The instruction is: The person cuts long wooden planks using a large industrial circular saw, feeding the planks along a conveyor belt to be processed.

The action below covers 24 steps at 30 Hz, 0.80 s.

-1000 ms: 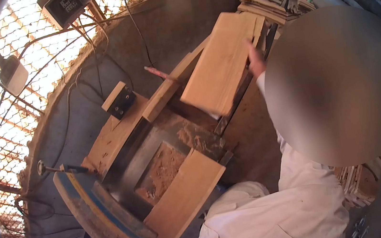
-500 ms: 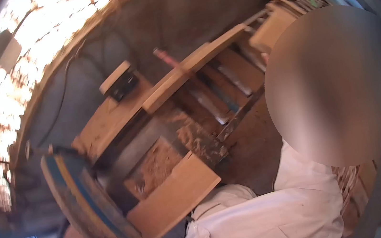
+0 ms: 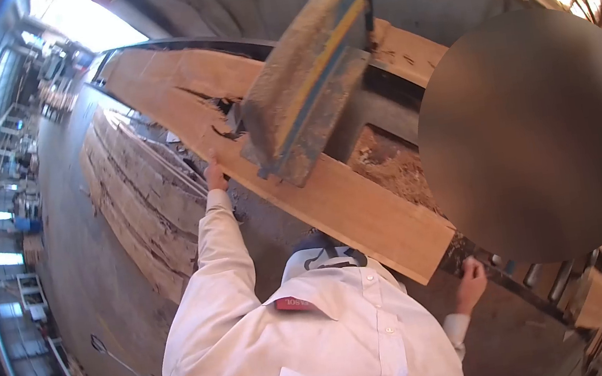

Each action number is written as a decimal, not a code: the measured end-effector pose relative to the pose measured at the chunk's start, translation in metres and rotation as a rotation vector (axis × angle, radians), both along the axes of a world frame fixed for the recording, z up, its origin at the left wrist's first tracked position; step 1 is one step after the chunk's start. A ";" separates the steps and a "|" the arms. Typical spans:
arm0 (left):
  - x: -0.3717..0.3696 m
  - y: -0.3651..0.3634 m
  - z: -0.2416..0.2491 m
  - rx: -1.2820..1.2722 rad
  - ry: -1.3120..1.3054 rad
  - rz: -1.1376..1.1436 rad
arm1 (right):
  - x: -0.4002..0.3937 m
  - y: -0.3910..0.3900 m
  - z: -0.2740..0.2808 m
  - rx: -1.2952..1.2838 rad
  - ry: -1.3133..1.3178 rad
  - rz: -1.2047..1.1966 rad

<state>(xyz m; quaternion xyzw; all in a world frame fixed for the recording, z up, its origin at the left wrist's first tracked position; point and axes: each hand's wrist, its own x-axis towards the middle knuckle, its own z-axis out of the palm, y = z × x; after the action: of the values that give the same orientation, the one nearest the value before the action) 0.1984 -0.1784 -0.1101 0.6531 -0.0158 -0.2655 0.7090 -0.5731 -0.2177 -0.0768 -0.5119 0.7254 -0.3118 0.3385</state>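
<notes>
Tan wood makes up the plank, long and broad, smooth-faced toward its square-cut near end, with dark, jagged splits in its far stretch. It lies slantwise from upper left to lower right, beside an opening filled with sawdust. A dusty guard, striped blue and yellow, stands across it and hides part of its width.

Half a second ago the view faced more to the right; now it has swung left, bringing in rough slabs on the floor. The right hand, which a second ago was at a thick block, is now away from it, just beside the plank's near end. The block sits well apart, at lower right.

Both hands are apart from each other. The left hand is clasped on the plank's near edge, its arm reaching forward and outward. The right arm is bent low by the body, fingers curled near a dark rail; whether they touch it, I cannot tell.
</notes>
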 end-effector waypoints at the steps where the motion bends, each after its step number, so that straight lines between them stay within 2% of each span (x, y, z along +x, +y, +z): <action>1: -0.001 0.000 0.001 0.021 -0.054 0.007 | 0.021 0.010 0.006 -0.051 0.129 0.007; 2: 0.000 0.002 -0.002 0.016 -0.062 -0.009 | 0.041 0.019 0.015 -0.111 0.249 0.017; 6: 0.011 0.011 -0.017 0.102 -0.082 0.037 | 0.076 0.046 0.026 0.014 0.289 0.051; 9: 0.019 0.009 -0.029 0.157 -0.092 0.107 | 0.091 0.058 0.014 0.303 0.077 0.085; 12: 0.000 0.012 0.004 0.044 -0.080 0.058 | 0.107 0.067 -0.007 0.173 -0.360 0.080; 15: 0.011 0.013 -0.008 0.094 -0.043 0.083 | 0.124 0.061 -0.011 0.287 -0.707 -0.230; 18: 0.017 0.019 -0.008 0.023 -0.043 -0.035 | 0.120 0.064 -0.019 0.155 -0.542 -0.034; 21: 0.018 0.021 -0.003 0.053 -0.036 -0.071 | 0.133 0.065 -0.004 0.198 -0.608 -0.142; 24: 0.018 0.026 0.007 0.089 -0.047 -0.068 | 0.079 0.070 -0.071 -0.186 -0.069 0.324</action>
<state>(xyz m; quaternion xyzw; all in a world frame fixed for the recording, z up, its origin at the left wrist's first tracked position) 0.2161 -0.1526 -0.1031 0.6892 -0.0429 -0.2742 0.6693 -0.4940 -0.1478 -0.1477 -0.6399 0.5896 -0.3364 0.3601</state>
